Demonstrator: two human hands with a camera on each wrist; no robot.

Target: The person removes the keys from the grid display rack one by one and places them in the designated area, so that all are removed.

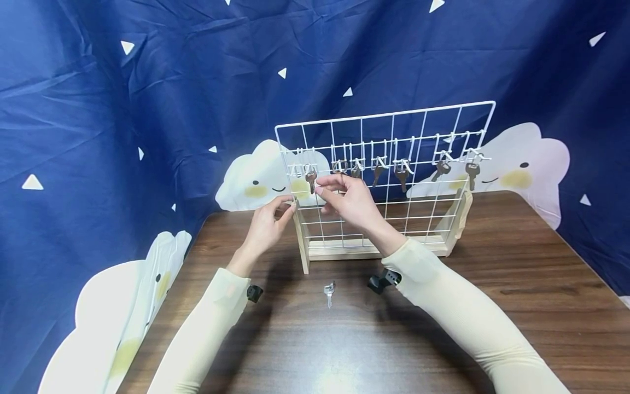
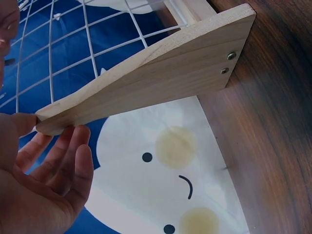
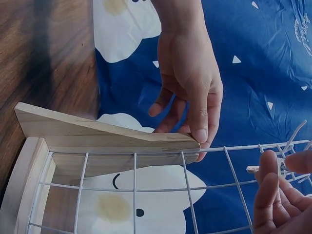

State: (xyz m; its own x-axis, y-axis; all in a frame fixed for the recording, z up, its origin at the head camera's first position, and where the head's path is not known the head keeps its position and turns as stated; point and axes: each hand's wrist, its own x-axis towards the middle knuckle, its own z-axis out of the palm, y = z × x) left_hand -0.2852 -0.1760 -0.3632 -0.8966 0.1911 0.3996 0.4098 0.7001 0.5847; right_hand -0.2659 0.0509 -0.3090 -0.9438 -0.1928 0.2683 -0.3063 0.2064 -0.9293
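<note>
A white wire grid rack (image 1: 339, 221) stands on wooden side pieces. My left hand (image 1: 263, 225) holds the upper end of the left wooden side piece (image 2: 146, 80), thumb on one face and fingers on the other. My right hand (image 1: 351, 201) is raised before the grid's left part, thumb and forefinger slightly apart. Just left of its fingertips, a key (image 1: 310, 177) hangs from the leftmost occupied hook. In the right wrist view that key's blade (image 3: 252, 169) shows past the right fingers, its head partly hidden. Several more keys (image 1: 401, 174) hang on hooks further right.
A loose silver key (image 1: 329, 294) lies on the brown wooden table (image 1: 295, 339) in front of the rack. The rack's right wooden side piece (image 1: 459, 221) stands further right. Behind is a blue curtain (image 1: 197, 82) with white cloud shapes.
</note>
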